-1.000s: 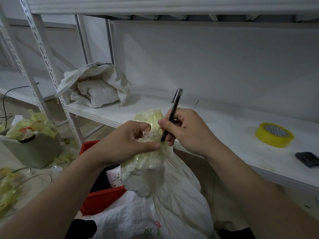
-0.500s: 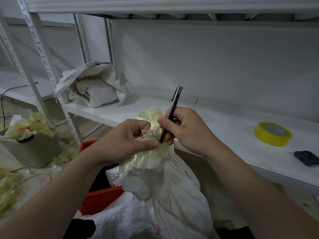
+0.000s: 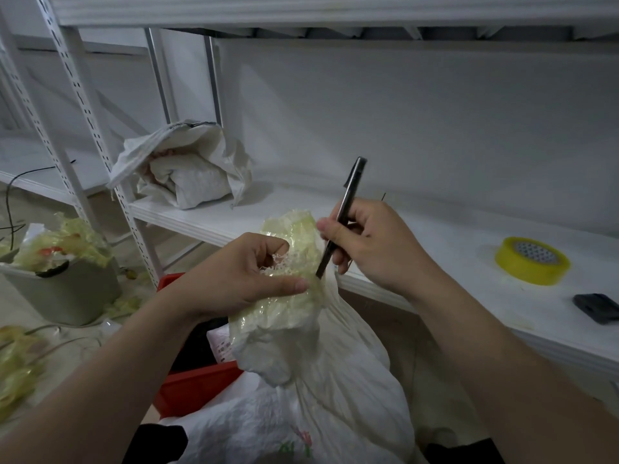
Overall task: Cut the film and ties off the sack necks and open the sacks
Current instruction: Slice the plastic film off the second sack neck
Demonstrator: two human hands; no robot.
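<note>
A white woven sack (image 3: 338, 390) stands in front of me, its bunched neck wrapped in yellowish film (image 3: 294, 259). My left hand (image 3: 241, 272) grips the wrapped neck from the left, thumb pressed along its lower side, with frayed white strands showing by the fingers. My right hand (image 3: 371, 246) holds a slim black cutter (image 3: 345, 209) like a pen, tilted up to the right. Its lower tip touches the film on the neck's right side.
A white shelf (image 3: 435, 249) runs behind, bearing an opened white sack (image 3: 187, 175), a yellow tape roll (image 3: 532, 259) and a dark object (image 3: 598, 308). A red crate (image 3: 191, 386) sits below left. A grey bin (image 3: 63, 289) of film scraps stands on the floor at left.
The cutter's tip has slid slightly down the right side of the neck. My left hand keeps its grip on the neck.
</note>
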